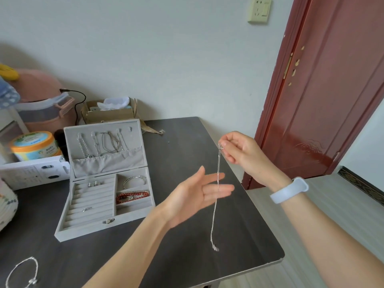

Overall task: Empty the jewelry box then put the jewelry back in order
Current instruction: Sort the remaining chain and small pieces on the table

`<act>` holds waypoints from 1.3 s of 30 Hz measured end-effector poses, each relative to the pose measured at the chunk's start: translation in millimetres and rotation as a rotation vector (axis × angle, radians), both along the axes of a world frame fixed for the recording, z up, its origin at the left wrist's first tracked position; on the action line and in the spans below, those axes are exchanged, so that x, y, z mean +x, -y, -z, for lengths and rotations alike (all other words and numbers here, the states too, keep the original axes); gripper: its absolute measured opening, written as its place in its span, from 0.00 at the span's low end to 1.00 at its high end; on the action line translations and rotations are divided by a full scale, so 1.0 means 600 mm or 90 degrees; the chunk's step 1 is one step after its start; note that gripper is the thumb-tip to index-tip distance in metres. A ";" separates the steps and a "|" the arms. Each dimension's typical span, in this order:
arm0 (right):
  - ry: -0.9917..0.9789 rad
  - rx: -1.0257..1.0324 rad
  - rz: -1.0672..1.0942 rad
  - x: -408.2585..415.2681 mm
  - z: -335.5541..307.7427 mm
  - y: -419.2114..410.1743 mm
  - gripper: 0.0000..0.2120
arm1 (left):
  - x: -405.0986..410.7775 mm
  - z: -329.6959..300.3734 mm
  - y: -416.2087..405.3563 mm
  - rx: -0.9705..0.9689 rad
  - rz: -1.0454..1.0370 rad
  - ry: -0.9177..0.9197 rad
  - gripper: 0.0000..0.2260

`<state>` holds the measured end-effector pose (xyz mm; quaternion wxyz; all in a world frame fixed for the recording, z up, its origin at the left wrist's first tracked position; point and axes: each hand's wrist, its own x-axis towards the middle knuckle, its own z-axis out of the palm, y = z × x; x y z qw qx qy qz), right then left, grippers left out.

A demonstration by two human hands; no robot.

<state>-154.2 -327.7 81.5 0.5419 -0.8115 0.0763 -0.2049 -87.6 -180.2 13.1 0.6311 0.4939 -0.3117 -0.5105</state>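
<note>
From the head camera, the right hand (pixel 236 147) is raised above the right edge of the dark table (pixel 187 256) and pinches the top end of a thin silver chain necklace (pixel 216 204) between thumb and fingertips; the chain hangs straight down, with a small pendant at its lower end above the near part of the tabletop. The left hand (pixel 195 194) is held palm up with fingers straight and relaxed, holding nothing, its fingertips right at the hanging chain near its middle. To the left, the grey velvet jewelry box (pixel 64 231) stands open on the table. Its upright lid (pixel 137 129) carries several chains hung from hooks, their ends tucked in a fabric pocket. In the base, a few rings (pixel 93 183) sit in the ring rolls on the left, a silver bangle (pixel 134 180) lies in the far right compartment, and a red bead bracelet (pixel 132 197) lies in the compartment just nearer. A silver bracelet (pixel 22 273) lies on the table at the near left corner. A light blue wristband (pixel 289 190) circles the right wrist. Behind the box stand a cardboard box (pixel 108 115) and an orange-lidded tub (pixel 33 145).
</note>
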 end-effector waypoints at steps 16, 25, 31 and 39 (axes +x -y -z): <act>-0.065 0.100 0.274 0.121 0.194 0.116 0.12 | 0.182 0.051 0.037 0.376 -0.457 0.448 0.06; -0.112 -0.211 0.320 0.276 0.260 0.170 0.13 | 0.310 0.134 0.131 0.526 -0.597 0.683 0.09; -0.146 -0.209 0.331 0.351 0.266 0.213 0.13 | 0.384 0.142 0.163 0.535 -0.640 0.695 0.09; -0.145 -0.218 0.323 0.404 0.261 0.232 0.15 | 0.427 0.148 0.179 0.547 -0.643 0.742 0.12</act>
